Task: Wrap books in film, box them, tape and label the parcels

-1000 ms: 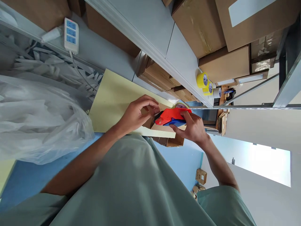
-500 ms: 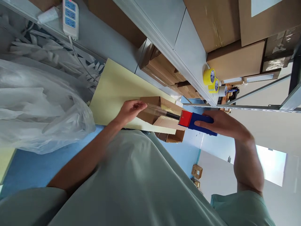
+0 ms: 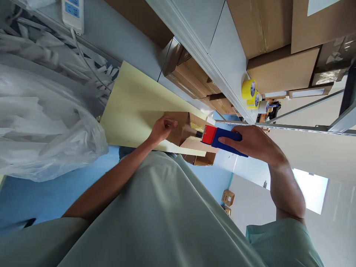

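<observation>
My right hand [image 3: 255, 142] is wrapped around a blue and red tape dispenser [image 3: 224, 140], with its toothed red end against the top of a small cardboard box [image 3: 175, 128]. My left hand [image 3: 161, 129] is closed in a pinch at the box's left end. A clear strip of packing tape runs faintly from those fingertips along the box towards the dispenser. The box lies on a pale yellow board [image 3: 132, 105]. The dispenser's front end covers part of the box.
Clear plastic sheeting [image 3: 52, 126] fills the left side. A power strip [image 3: 73, 16] lies at the upper left. Yellow tape rolls [image 3: 248, 89] stand on the white shelf [image 3: 230, 70], beside large cartons [image 3: 267, 26]. An open box [image 3: 205, 159] sits below the board.
My right hand has brought the dispenser left and closer onto the box. My left hand has moved slightly right to the box's end, and the gap between the hands has shortened.
</observation>
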Demonstrator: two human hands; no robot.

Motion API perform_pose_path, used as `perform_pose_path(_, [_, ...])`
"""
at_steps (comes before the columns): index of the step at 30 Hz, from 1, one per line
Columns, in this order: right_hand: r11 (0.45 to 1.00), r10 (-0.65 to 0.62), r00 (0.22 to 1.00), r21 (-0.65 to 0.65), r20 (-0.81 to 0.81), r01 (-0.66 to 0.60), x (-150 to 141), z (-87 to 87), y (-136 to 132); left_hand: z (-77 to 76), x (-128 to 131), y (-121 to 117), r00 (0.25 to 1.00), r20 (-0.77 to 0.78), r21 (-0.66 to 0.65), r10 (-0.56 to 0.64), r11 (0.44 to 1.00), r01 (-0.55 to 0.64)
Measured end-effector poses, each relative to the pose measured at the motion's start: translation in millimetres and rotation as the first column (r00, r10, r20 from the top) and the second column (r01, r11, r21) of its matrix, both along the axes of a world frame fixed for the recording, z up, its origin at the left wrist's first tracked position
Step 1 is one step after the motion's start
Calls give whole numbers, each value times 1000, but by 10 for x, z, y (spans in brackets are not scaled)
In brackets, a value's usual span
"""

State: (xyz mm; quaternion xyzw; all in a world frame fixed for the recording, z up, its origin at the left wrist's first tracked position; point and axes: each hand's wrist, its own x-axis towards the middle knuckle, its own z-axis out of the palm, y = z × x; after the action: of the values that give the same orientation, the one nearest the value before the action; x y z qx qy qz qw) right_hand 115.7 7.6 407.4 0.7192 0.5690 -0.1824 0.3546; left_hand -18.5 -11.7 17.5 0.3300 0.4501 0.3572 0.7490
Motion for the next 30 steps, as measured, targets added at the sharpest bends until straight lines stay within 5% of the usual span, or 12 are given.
perform_pose_path(13, [1000, 16, 1000, -18, -1, -16, 18, -126, -33, -128, 174, -275, 947, -309, 233, 84, 972, -11])
perform_pose_path(20, [1000, 27, 1000, 8, -7, -27, -33, -124, -61, 356, -14, -451, 989, -126, 519, 82, 855, -5])
perform_pose_path(26, [998, 56, 998, -13, 4, -56, -116, -134, -20, 505, -30, -403, 949, -314, 568, 11, 804, 179])
perform_pose_path(30, [996, 90, 996, -21, 19, -90, -165, -132, 8, 626, 7, -244, 935, -354, 651, -4, 717, 249])
